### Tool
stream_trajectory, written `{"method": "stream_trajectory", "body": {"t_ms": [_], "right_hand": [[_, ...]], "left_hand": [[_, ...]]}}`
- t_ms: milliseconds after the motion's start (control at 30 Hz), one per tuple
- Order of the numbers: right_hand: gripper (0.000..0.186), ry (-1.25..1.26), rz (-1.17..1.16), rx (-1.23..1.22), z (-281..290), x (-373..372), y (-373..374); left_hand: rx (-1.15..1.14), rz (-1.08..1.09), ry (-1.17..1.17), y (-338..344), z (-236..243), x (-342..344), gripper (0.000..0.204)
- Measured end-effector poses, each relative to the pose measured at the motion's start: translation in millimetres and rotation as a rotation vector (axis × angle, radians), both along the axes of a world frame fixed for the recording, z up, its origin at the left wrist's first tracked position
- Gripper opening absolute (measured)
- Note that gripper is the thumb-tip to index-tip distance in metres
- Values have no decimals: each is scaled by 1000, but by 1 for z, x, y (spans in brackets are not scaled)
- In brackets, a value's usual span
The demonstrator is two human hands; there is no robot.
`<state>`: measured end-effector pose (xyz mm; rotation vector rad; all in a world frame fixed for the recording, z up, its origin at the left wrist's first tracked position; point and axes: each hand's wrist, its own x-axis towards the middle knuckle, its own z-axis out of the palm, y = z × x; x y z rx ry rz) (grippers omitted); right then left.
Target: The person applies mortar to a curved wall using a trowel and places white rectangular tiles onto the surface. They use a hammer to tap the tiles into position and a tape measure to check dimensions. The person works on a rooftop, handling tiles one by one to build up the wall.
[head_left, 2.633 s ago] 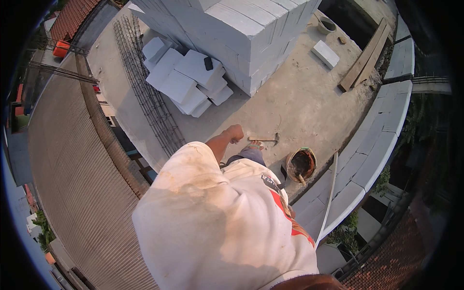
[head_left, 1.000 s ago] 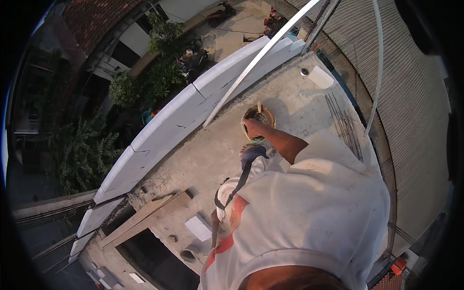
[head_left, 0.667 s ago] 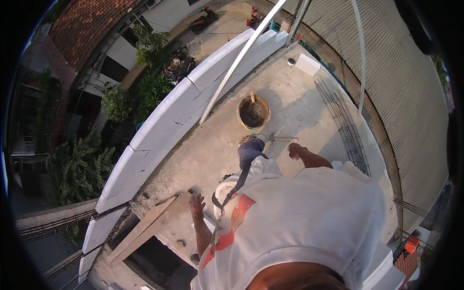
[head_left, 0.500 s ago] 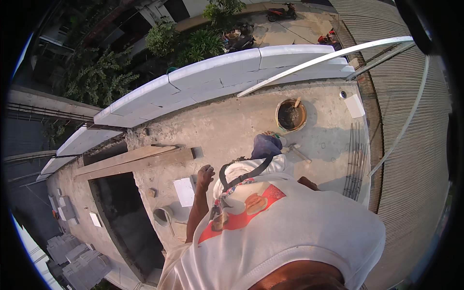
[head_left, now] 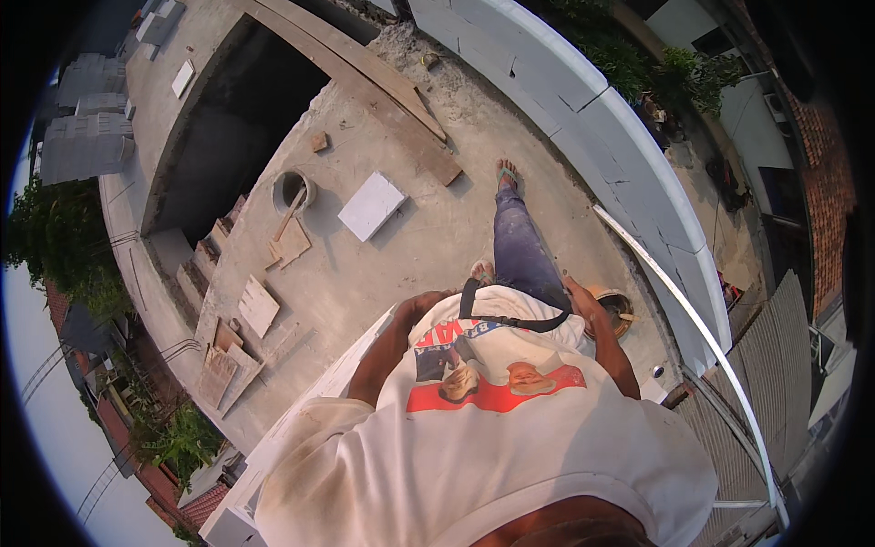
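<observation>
My left hand [head_left: 427,303] is curled shut by my waist, over the edge of a white block wall [head_left: 301,421]; nothing shows in it. My right hand [head_left: 580,294] hangs beside a round brown bucket [head_left: 617,310] on the concrete roof; it touches or nearly touches the rim, and its grip is hidden. My white shirt fills the lower view. One leg in blue jeans [head_left: 519,242] steps ahead, its foot in a sandal.
A flat white block [head_left: 371,205] lies ahead on the slab. A small round pail [head_left: 293,190] with a stick, wood scraps [head_left: 257,306] and long planks [head_left: 365,77] border a dark floor opening [head_left: 228,118]. A white parapet [head_left: 602,118] curves right, with a slanted white bar [head_left: 693,314].
The view has swung round across the roof. The bucket, earlier some way ahead, now sits right beside my right hand. My left hand has come down to my waist.
</observation>
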<state>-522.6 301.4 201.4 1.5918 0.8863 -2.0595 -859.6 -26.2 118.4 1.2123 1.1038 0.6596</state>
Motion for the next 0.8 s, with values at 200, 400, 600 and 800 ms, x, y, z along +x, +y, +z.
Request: {"method": "stream_trajectory", "body": {"t_ms": [200,400,600,800], "right_hand": [[104,-221,668,100,-70,-239,108],[107,-130,982,394,-159,-444,219],[75,-34,1019,552,-390,-568,345],[83,62,1390,932,-557,-769,432]], "left_hand": [[-246,195,-221,55,-58,-21,61],[-754,1008,-153,241,-33,-52,74],[-363,1061,135,450,-19,-126,56],[-230,1203,109,478,-66,-147,44]]}}
